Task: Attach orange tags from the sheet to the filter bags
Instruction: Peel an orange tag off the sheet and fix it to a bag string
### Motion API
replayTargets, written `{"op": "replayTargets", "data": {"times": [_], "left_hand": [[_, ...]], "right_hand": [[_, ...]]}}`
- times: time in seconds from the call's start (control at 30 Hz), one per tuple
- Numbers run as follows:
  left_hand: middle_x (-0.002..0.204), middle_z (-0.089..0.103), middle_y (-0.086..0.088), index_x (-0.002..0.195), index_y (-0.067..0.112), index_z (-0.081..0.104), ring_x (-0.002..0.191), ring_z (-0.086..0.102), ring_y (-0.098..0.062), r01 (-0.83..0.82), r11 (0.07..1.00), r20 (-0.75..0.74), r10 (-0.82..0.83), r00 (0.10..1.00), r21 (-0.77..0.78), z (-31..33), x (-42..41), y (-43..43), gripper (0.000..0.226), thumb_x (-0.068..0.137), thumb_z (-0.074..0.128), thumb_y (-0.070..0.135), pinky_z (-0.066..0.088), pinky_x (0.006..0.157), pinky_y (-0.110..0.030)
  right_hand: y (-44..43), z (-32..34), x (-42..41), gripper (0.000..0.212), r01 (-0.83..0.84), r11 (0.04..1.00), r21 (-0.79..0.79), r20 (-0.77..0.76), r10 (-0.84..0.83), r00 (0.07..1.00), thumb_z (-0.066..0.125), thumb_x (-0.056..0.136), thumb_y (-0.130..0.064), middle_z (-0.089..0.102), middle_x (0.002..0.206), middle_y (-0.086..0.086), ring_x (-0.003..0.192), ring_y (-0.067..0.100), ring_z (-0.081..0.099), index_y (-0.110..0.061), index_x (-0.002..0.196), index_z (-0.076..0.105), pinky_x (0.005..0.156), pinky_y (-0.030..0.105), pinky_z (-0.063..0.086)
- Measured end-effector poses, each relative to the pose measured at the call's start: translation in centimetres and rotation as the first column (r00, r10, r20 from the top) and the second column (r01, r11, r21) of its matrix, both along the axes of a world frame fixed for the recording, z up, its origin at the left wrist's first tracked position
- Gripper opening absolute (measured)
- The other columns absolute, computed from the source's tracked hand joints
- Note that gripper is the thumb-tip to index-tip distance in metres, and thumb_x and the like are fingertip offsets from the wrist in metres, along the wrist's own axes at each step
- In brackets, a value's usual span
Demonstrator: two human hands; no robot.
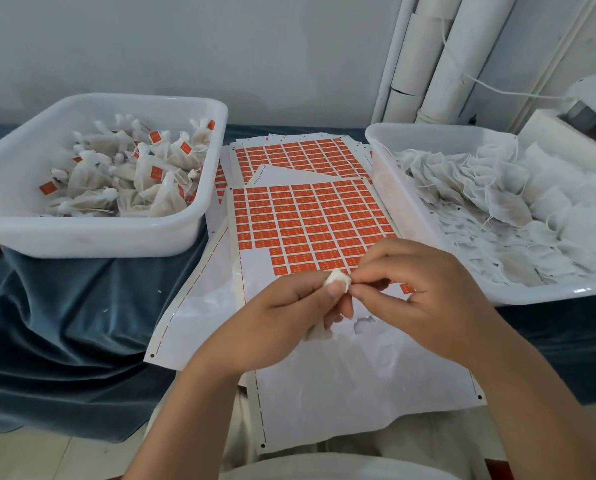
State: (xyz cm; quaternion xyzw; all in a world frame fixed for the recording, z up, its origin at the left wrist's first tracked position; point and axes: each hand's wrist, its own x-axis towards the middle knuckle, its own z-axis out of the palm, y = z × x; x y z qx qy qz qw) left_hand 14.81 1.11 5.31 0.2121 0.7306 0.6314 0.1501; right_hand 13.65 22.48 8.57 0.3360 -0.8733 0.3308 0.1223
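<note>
At my far left a white tub (92, 242) sits on the blue-draped worktop (64, 306), heaped with tagged bags (144, 174). Beside it, in the middle, the sheet of orange tags (310, 220) lies flat, its long axis running from me toward the wall. Its nearest rows are peeled down to bare white backing.

Over that bare part my left hand (289, 306) reaches in from below with the palm turned inward. Its thumb and curled fingers pinch a small white filter bag (338, 280). The bag's bunched end points up and away from me, and its body trails down behind the fingers toward me (so its long axis runs roughly near to far, tipped slightly left at the bottom).

My right hand (428, 299) meets it from the right, thumb and forefinger pinching at the bag's top edge, the other fingers curled. I cannot tell whether a tag or string lies between those fingertips. The two hands are together at the bag.

Further right a second white tub (379, 174) holds untagged bags (497, 209).
</note>
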Motion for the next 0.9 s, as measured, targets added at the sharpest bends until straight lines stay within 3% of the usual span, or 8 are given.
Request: {"op": "replayTargets", "data": {"times": [0.2, 0.37, 0.47, 0.57, 0.63, 0.67, 0.77, 0.9], "left_hand": [[0.088, 0.067, 0.005, 0.085, 0.034, 0.072, 0.087, 0.066, -0.012, 0.009, 0.999, 0.090, -0.012, 0.996, 0.034, -0.5, -0.2, 0.1, 0.037, 0.105, 0.043, 0.047, 0.054, 0.103, -0.050], [0.087, 0.067, 0.005, 0.087, 0.029, 0.072, 0.085, 0.066, -0.012, 0.011, 0.996, 0.146, -0.024, 0.989, 0.088, -1.2, -0.4, 0.2, 0.037, 0.105, 0.046, 0.048, 0.056, 0.103, -0.052], [0.084, 0.065, 0.001, 0.088, 0.023, 0.070, 0.082, 0.064, -0.015, 0.024, 0.986, 0.167, -0.053, 0.985, 0.167, -1.6, -0.5, 0.3, 0.038, 0.107, 0.047, 0.046, 0.058, 0.098, -0.047], [0.077, 0.057, -0.004, 0.086, 0.017, 0.067, 0.075, 0.057, -0.017, 0.049, 0.941, 0.208, -0.124, 0.970, 0.336, -1.8, -0.6, 0.6, 0.036, 0.109, 0.045, 0.035, 0.054, 0.088, -0.038], [0.075, 0.055, -0.005, 0.083, 0.014, 0.065, 0.071, 0.055, -0.017, 0.051, 0.908, 0.235, -0.161, 0.959, 0.416, -1.9, -0.7, 0.7, 0.036, 0.109, 0.044, 0.030, 0.053, 0.084, -0.036], [0.073, 0.054, -0.004, 0.082, 0.013, 0.064, 0.069, 0.054, -0.016, 0.053, 0.895, 0.245, -0.177, 0.953, 0.443, -2.0, -0.7, 0.7, 0.036, 0.109, 0.044, 0.029, 0.053, 0.082, -0.035], [0.071, 0.053, -0.004, 0.082, 0.013, 0.064, 0.065, 0.053, -0.015, 0.056, 0.877, 0.266, -0.205, 0.942, 0.477, -2.0, -0.8, 0.8, 0.036, 0.109, 0.043, 0.026, 0.052, 0.081, -0.034], [0.071, 0.055, -0.003, 0.082, 0.014, 0.064, 0.065, 0.054, -0.015, 0.044, 0.890, 0.260, -0.180, 0.949, 0.454, -2.1, -0.7, 1.0, 0.036, 0.109, 0.043, 0.027, 0.053, 0.080, -0.034]], "right_hand": [[0.1, -0.1, -0.2, 0.012, -0.022, 0.999, 0.049, 0.009, 0.022, 1.000, 0.070, 0.093, -0.019, 0.065, 0.088, -0.017, 0.083, 0.005, 0.063, -0.021, 0.095, 0.081, 0.073, 0.011, 0.047], [0.5, -0.4, -0.4, 0.014, -0.016, 0.997, 0.077, -0.009, 0.017, 1.000, 0.067, 0.096, -0.021, 0.067, 0.091, -0.013, 0.083, 0.007, 0.063, -0.019, 0.097, 0.081, 0.073, 0.017, 0.050], [0.4, -0.4, -0.5, 0.012, -0.008, 0.998, 0.059, 0.017, 0.007, 1.000, 0.066, 0.096, -0.023, 0.067, 0.090, -0.014, 0.085, 0.010, 0.064, -0.023, 0.097, 0.079, 0.073, 0.019, 0.051], [0.4, -0.7, -0.7, 0.013, -0.011, 0.991, -0.132, 0.285, 0.049, 0.957, 0.063, 0.095, -0.035, 0.068, 0.087, -0.011, 0.082, 0.013, 0.065, -0.034, 0.093, 0.075, 0.072, 0.019, 0.051], [0.5, -1.0, -0.9, 0.017, -0.028, 0.962, -0.271, 0.546, 0.178, 0.819, 0.061, 0.094, -0.039, 0.071, 0.090, -0.002, 0.079, 0.012, 0.063, -0.034, 0.097, 0.077, 0.074, 0.028, 0.053], [0.6, -1.3, -1.0, 0.021, -0.034, 0.943, -0.332, 0.631, 0.249, 0.734, 0.061, 0.095, -0.038, 0.072, 0.096, 0.011, 0.080, 0.018, 0.061, -0.029, 0.103, 0.078, 0.074, 0.033, 0.052], [0.6, -1.6, -1.1, 0.031, 0.027, 0.898, -0.438, 0.733, 0.340, 0.589, 0.063, 0.095, -0.037, 0.063, 0.111, 0.036, 0.082, 0.023, 0.057, -0.015, 0.110, 0.078, 0.074, 0.034, 0.049], [0.5, -1.4, -1.0, 0.033, 0.069, 0.922, -0.381, 0.743, 0.261, 0.616, 0.061, 0.094, -0.042, 0.067, 0.107, 0.030, 0.083, 0.023, 0.057, -0.017, 0.104, 0.081, 0.075, 0.036, 0.048]]}}
